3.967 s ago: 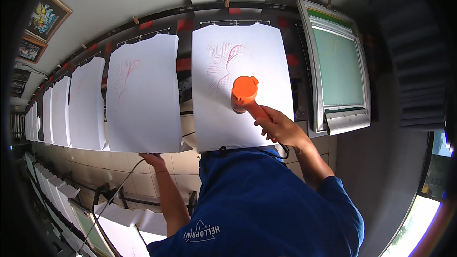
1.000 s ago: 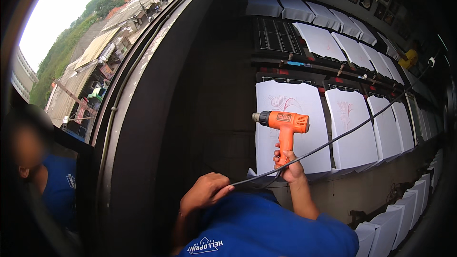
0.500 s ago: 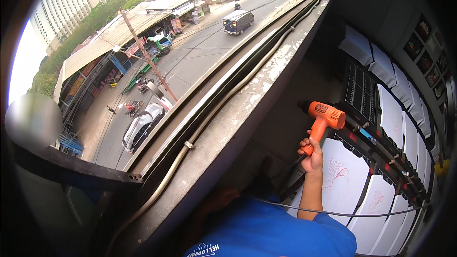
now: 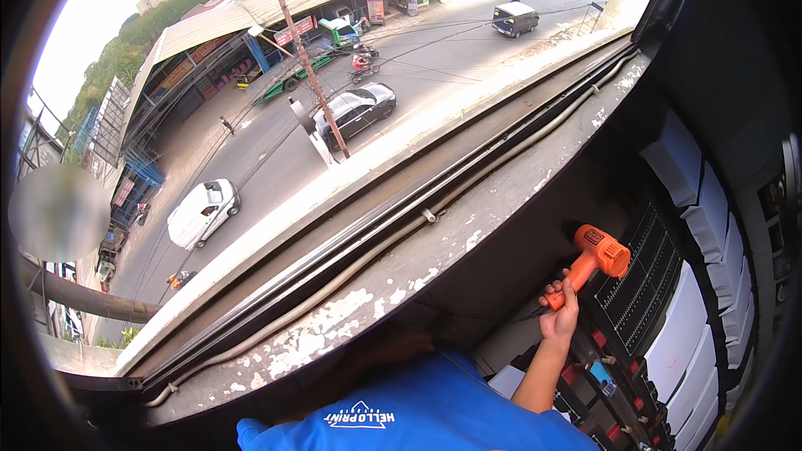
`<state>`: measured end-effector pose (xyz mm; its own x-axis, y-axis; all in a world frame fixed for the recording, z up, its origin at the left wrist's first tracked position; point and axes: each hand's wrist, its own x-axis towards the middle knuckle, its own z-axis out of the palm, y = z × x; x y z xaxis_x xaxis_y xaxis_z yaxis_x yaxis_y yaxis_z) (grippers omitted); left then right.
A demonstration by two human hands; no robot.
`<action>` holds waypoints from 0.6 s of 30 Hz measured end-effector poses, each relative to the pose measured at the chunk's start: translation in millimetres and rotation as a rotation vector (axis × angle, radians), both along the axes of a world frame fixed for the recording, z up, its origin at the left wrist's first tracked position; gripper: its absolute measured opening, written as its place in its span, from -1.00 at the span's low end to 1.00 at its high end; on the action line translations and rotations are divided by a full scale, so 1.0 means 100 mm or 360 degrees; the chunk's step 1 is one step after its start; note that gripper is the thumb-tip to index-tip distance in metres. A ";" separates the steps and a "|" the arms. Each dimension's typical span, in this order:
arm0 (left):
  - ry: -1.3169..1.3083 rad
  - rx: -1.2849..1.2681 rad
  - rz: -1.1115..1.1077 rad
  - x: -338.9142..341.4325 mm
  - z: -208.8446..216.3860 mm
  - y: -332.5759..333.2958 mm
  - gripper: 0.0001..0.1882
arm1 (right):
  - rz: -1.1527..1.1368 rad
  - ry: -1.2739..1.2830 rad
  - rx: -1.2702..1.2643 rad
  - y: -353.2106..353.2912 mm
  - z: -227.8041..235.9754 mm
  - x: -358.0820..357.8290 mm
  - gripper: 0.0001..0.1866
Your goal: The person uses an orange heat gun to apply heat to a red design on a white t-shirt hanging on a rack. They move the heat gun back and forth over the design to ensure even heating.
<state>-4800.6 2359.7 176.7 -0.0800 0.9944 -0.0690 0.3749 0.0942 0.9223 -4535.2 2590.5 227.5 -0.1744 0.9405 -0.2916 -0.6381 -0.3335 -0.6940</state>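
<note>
My right hand (image 4: 561,307) is closed round the handle of an orange heat gun (image 4: 603,252). The dark nozzle points left, toward the shadowed wall under the window ledge. A cord seems to leave the foot of the handle. Below the ledge, a dim brownish shape (image 4: 393,352) may be my left forearm or hand; its fingers are lost in shadow. Racks of white panels (image 4: 685,317) and a black perforated frame (image 4: 639,271) stand to the right of the heat gun.
A worn concrete ledge (image 4: 468,242) with a cable (image 4: 368,267) clipped along it runs diagonally beside me. Beyond the open window lies a street with cars (image 4: 205,213). Under the heat gun are dark rack bars with red parts (image 4: 639,403) and a small blue item (image 4: 600,374).
The view has swung right-to-left across the scene, showing more street and ledge and fewer panels. The heat gun, still in my right hand, appears lower and further right.
</note>
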 end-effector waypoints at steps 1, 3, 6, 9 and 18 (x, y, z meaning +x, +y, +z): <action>0.0009 -0.0011 0.0032 0.06 0.02 0.17 -0.75 | -0.0020 -0.0043 -0.0014 0.19 -0.03 0.08 -0.68; 0.0016 -0.0011 0.0081 0.15 0.03 0.57 -0.75 | -0.0072 -0.0068 0.0021 0.57 -0.07 0.26 -0.68; 0.0037 -0.0027 0.0164 0.26 0.01 1.06 -0.75 | -0.0104 -0.0101 0.0066 1.17 -0.12 0.41 -0.63; 0.0049 -0.0035 0.0210 0.35 -0.06 1.55 -0.75 | -0.0111 -0.0174 0.0072 1.79 -0.12 0.47 -0.62; 0.0085 -0.0042 0.0080 0.43 -0.26 3.12 -0.76 | -0.0124 -0.0451 -0.0037 3.71 -0.24 0.83 -0.74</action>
<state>-4757.5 2671.4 150.9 -0.1338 0.9869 -0.0896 0.4174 0.1382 0.8981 -4452.4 2961.1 203.2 -0.0107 0.9404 -0.3399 -0.4444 -0.3090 -0.8409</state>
